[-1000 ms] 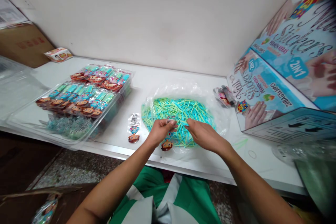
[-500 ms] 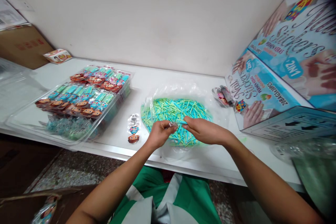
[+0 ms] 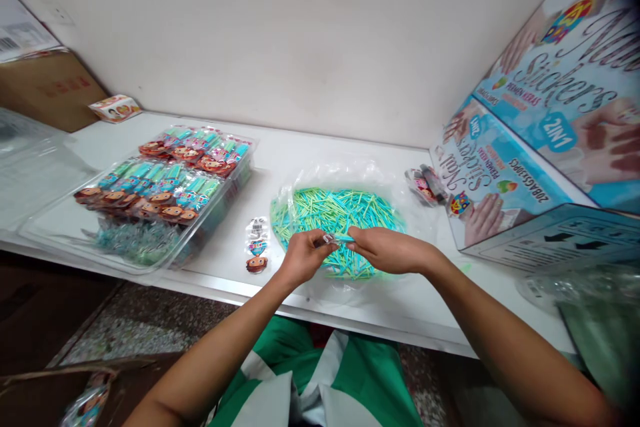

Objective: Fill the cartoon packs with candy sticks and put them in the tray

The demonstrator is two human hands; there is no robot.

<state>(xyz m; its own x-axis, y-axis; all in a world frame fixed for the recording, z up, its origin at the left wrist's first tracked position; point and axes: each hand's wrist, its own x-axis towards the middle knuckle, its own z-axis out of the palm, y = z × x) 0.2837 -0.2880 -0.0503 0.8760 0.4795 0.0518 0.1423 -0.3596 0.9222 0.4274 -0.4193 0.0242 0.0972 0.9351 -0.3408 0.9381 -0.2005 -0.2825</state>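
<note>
Over a clear plastic bag of loose green and blue sticks, my two hands meet. My left hand pinches a small clear printed packet. From the right, my right hand has its fingers closed on blue sticks, whose ends touch or enter the packet's mouth; which of the two I cannot tell. A flat packet with a cartoon face lies on the white table, left of the bag.
At left, a clear plastic tub holds many filled packets. Large blue printed cartons stand at right, with a small dark packet bundle beside them. A brown carton and small box sit back left.
Both hands stay in nearly the same place, with the packet and the sticks still between them. The whole view has shifted slightly.
</note>
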